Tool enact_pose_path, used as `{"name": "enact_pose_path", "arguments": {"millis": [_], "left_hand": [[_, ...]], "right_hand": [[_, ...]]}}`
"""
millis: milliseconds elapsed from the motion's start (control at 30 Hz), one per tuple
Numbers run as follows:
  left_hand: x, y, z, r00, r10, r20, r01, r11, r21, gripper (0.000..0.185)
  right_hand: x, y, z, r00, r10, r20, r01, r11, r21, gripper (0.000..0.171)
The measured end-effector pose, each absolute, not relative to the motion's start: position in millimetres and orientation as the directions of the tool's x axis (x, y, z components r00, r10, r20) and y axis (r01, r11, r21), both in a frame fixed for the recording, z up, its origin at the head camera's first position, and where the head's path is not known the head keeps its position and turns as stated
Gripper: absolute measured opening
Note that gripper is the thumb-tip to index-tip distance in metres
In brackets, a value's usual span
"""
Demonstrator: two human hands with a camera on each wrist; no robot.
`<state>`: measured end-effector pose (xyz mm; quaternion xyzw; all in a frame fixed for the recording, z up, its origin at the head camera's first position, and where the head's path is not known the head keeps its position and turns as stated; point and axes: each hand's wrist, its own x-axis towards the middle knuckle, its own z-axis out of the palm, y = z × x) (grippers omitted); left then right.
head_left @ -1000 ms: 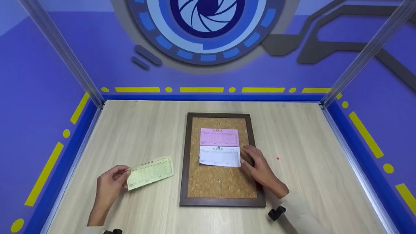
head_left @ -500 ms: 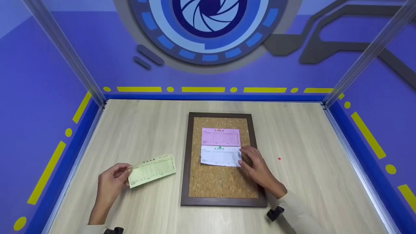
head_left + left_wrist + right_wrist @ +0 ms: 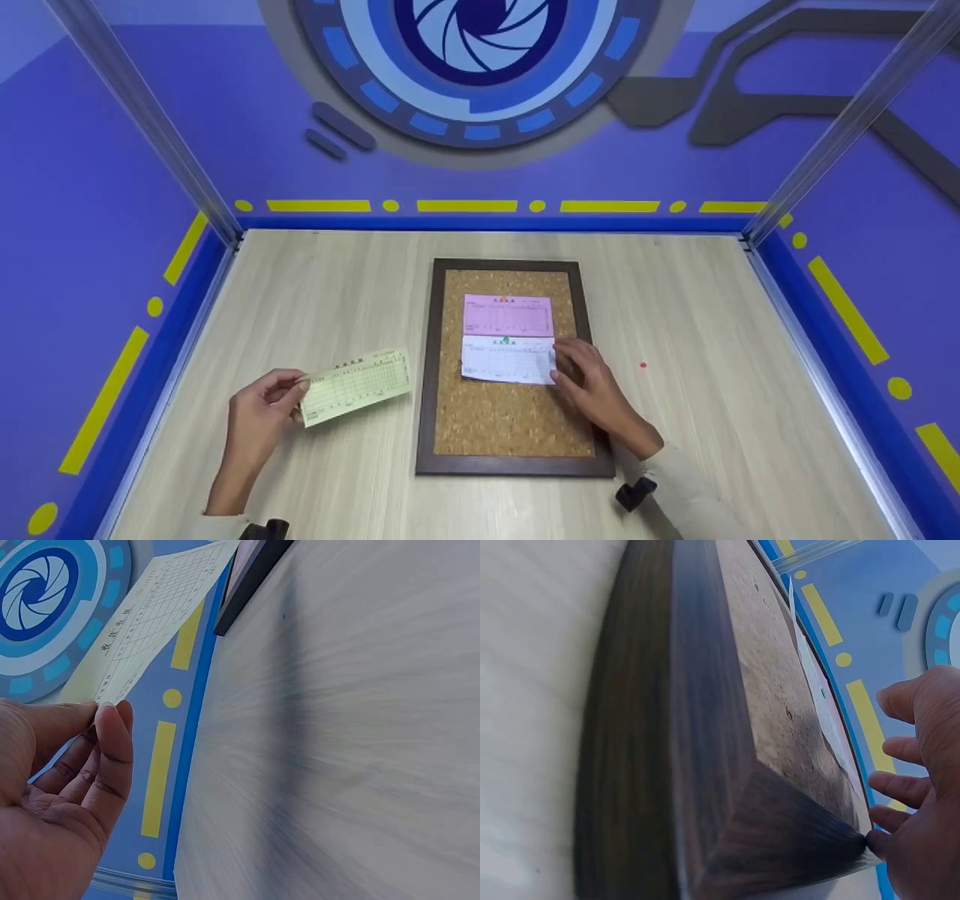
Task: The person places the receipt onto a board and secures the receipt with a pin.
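A pale green printed form slip (image 3: 356,388) is pinched at its left end between the thumb and fingers of my left hand (image 3: 261,411). In the left wrist view the slip (image 3: 146,622) stretches away from the fingertips, raised above the table. My right hand (image 3: 596,394) hovers by the right edge of a white form slip (image 3: 508,361), fingers relaxed and spread over the board's right side. That white slip lies on a dark-framed cork board (image 3: 510,427), a green pushpin (image 3: 505,340) at its top. Above it a pink form slip (image 3: 508,319) bears an orange pushpin (image 3: 503,298).
A small red dot-like object (image 3: 643,365) lies on the wood-grain table (image 3: 697,315), right of the board. Blue patterned walls (image 3: 150,150) enclose the back and both sides. Small black devices (image 3: 636,493) sit on the wrists.
My left hand has raised the green slip slightly and shifted it a little toward the board. The right hand has edged slightly left, up to the white slip's edge.
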<state>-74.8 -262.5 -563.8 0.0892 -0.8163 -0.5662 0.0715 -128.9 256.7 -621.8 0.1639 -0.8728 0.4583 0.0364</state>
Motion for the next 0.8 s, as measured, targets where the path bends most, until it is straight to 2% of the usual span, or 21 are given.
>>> {"name": "enact_pose_path", "arguments": {"millis": [300,800], "left_hand": [[-77,-252,-557,-0.974,-0.212,0.077,-0.007,0.371,0.928,0.014],[-82,-236,-552,-0.982,-0.160,0.097,0.030,0.377,0.926,0.013]], "right_hand": [[-123,253,-619,-0.939,-0.264,0.220,-0.331,0.523,-0.785,0.044],[-116,236,-616,-0.907,-0.317,0.278,-0.410,0.505,-0.760,0.045]]}}
